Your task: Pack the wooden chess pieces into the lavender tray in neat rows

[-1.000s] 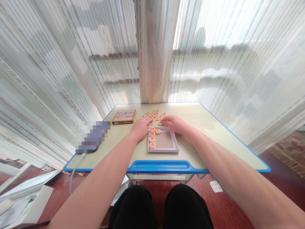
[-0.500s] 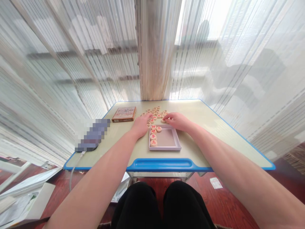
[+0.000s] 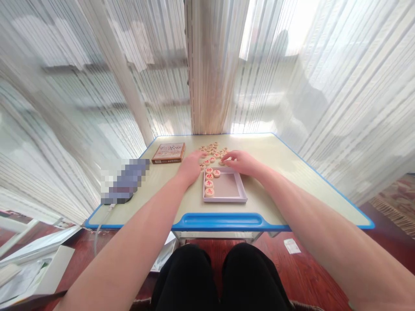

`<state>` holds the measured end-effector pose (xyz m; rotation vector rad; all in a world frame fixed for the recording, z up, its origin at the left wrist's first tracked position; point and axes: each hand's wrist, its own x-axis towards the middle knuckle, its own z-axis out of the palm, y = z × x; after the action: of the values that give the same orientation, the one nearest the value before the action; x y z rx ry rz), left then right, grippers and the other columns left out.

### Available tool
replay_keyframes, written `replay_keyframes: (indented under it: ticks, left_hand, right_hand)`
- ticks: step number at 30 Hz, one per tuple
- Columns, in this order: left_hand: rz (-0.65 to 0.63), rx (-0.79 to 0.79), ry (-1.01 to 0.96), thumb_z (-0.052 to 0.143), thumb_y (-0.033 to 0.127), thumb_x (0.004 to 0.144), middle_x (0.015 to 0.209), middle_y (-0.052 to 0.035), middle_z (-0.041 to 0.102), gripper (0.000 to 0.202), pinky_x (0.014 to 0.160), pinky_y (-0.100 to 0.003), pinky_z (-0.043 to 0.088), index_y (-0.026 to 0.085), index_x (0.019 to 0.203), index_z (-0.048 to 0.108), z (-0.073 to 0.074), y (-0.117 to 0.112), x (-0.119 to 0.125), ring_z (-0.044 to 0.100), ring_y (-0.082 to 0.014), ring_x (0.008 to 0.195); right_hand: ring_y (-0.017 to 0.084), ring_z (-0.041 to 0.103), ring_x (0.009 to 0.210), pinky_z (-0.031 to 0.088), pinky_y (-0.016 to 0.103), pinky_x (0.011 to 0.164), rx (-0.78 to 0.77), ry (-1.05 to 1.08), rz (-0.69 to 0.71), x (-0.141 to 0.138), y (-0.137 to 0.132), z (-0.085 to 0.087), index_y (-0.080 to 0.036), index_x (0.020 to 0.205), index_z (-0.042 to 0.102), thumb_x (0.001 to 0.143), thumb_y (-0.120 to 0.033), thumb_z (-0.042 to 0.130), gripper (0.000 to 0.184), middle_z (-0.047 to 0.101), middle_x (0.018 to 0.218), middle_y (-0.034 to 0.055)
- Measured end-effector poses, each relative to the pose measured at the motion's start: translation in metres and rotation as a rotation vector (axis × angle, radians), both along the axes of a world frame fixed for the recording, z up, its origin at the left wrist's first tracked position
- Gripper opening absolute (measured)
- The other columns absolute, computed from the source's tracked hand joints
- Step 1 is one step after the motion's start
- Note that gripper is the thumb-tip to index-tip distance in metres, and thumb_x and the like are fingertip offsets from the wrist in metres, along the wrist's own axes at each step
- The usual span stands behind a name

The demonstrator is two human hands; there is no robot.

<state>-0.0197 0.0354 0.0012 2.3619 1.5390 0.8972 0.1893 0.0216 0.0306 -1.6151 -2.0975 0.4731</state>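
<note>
A shallow pale box tray (image 3: 240, 190) lies on the desk (image 3: 292, 172) in front of me. Several round wooden chess pieces with red characters (image 3: 209, 182) sit along its left side. A loose pile of the same pieces (image 3: 212, 151) lies just beyond the tray. My left hand (image 3: 191, 164) rests palm down beside the tray's far left corner, its fingers reaching into the pile. My right hand (image 3: 241, 162) is at the tray's far edge, fingertips pinched at a piece (image 3: 222, 162) on the edge of the pile.
A brown flat game box (image 3: 169, 153) lies at the far left of the desk. A blurred dark object (image 3: 125, 181) with a cable sits at the left edge. Sheer white curtains surround the desk. Papers and boxes lie on the floor at left.
Both hands have stayed at the pile, the right fingertips shifting slightly among the pieces. The head camera has tilted a little, so the desk sits higher in view.
</note>
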Motion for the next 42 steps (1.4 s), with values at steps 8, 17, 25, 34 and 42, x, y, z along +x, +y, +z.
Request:
replay_keyframes:
  ticks: [8, 17, 25, 34, 42]
  left_hand:
    - [-0.006, 0.018, 0.041, 0.04, -0.006, 0.062, 0.113, -0.0026, 0.069, 0.048, 0.108, -0.036, 0.038, 0.019, 0.087, 0.073, -0.0017, 0.0024, -0.0004, 0.053, -0.0199, 0.12]
    - [0.026, 0.017, 0.079, 0.043, -0.003, 0.065, 0.113, -0.0033, 0.069, 0.054, 0.104, -0.034, 0.041, 0.022, 0.103, 0.072, -0.0006, 0.0018, 0.0004, 0.056, -0.02, 0.115]
    - [-0.037, 0.006, 0.091, 0.042, 0.0, 0.069, 0.117, -0.0013, 0.068, 0.051, 0.108, -0.035, 0.037, 0.022, 0.104, 0.072, -0.005, 0.003, 0.0015, 0.051, -0.0202, 0.123]
    - [0.04, 0.054, -0.068, 0.037, -0.002, 0.063, 0.102, -0.0039, 0.071, 0.044, 0.103, -0.032, 0.042, 0.018, 0.08, 0.072, 0.0025, -0.0017, 0.0008, 0.058, -0.0176, 0.11]
    - [0.109, 0.109, -0.191, 0.043, 0.006, 0.073, 0.089, -0.0041, 0.072, 0.032, 0.089, -0.034, 0.049, 0.019, 0.077, 0.072, 0.004, -0.0049, 0.0019, 0.063, -0.0201, 0.093]
  right_hand:
    - [0.018, 0.061, 0.081, 0.046, 0.025, 0.07, -0.077, -0.021, -0.088, 0.0042, 0.0036, 0.0014, -0.021, 0.091, 0.071, 0.073, -0.02, 0.056, 0.024, 0.07, 0.092, 0.0039]
    - [0.018, 0.062, 0.094, 0.047, 0.026, 0.084, 0.005, 0.139, -0.018, 0.0009, 0.0008, -0.0007, -0.022, 0.089, 0.074, 0.074, -0.018, 0.053, 0.026, 0.069, 0.107, 0.0023]
    - [0.02, 0.063, 0.093, 0.047, 0.03, 0.087, -0.036, 0.064, 0.005, 0.0019, 0.0045, -0.0027, -0.023, 0.086, 0.075, 0.074, -0.026, 0.058, 0.02, 0.071, 0.101, 0.0016]
    - [0.018, 0.063, 0.086, 0.047, 0.028, 0.077, -0.003, 0.064, -0.087, 0.0062, 0.0074, -0.0067, -0.02, 0.085, 0.066, 0.07, -0.029, 0.065, 0.017, 0.071, 0.093, 0.0031]
    - [0.018, 0.059, 0.082, 0.045, 0.03, 0.072, 0.173, 0.247, -0.037, 0.005, 0.0025, -0.0001, -0.019, 0.09, 0.066, 0.072, -0.034, 0.066, 0.023, 0.071, 0.09, 0.0038]
